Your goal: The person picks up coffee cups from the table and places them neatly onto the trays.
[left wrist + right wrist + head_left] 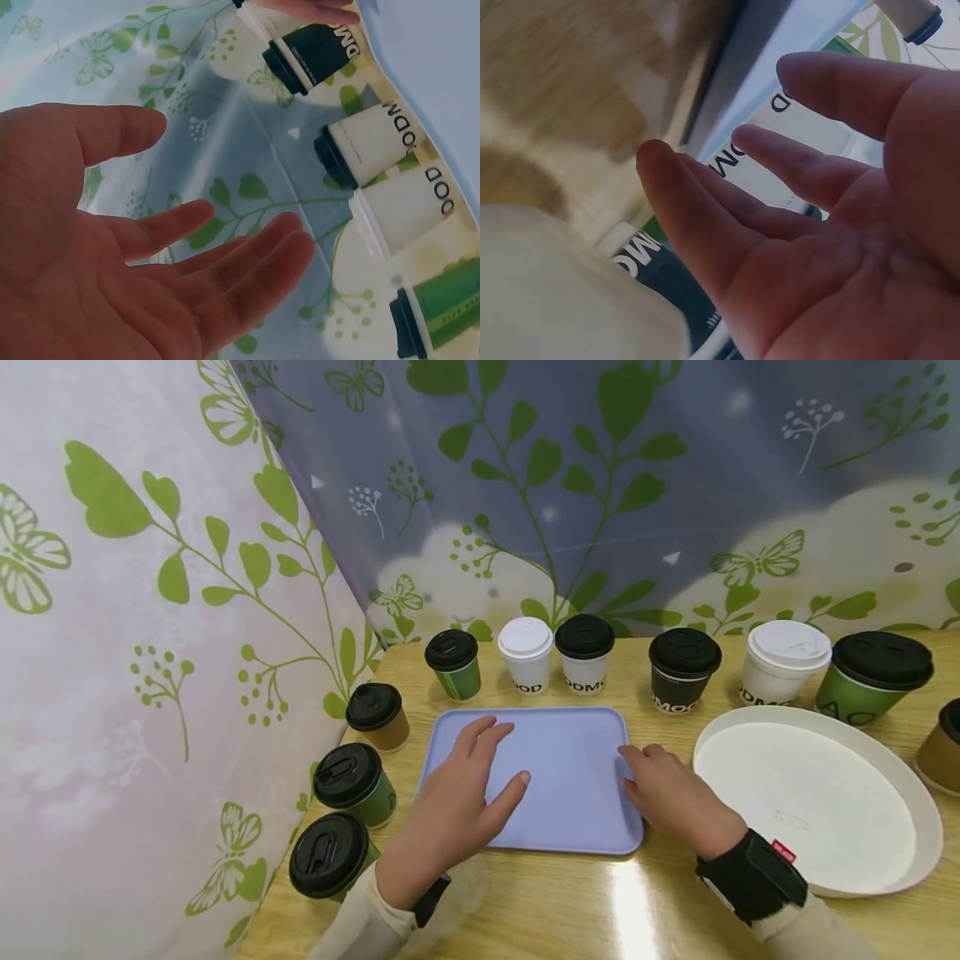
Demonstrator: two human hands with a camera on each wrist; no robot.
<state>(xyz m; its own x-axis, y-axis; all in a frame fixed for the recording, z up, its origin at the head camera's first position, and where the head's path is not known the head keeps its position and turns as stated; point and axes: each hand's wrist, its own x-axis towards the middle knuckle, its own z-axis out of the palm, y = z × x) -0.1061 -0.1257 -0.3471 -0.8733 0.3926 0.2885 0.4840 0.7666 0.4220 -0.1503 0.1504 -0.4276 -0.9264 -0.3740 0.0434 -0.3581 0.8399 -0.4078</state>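
Note:
A lavender rectangular tray (566, 777) lies on the wooden table. Over its left part hovers my left hand (453, 806), fingers spread and slightly bent. The left wrist view shows that palm (112, 262) holding nothing. At the tray's right edge is my right hand (671, 797), its fingertips close to the rim; whether they touch it I cannot tell. Loosely extended fingers (697, 217) with nothing between them appear in the right wrist view. Behind the tray stand a green cup (461, 678), a white-lidded white cup (527, 664) and a black-lidded white cup (585, 668).
Right of the tray lies a round white tray (817, 810). A black cup (678, 685), a white cup (780, 668) and a large green cup (862, 697) stand behind it; a brown cup (941, 752) is far right. Brown (388, 731) and green (375, 802) cups line the left.

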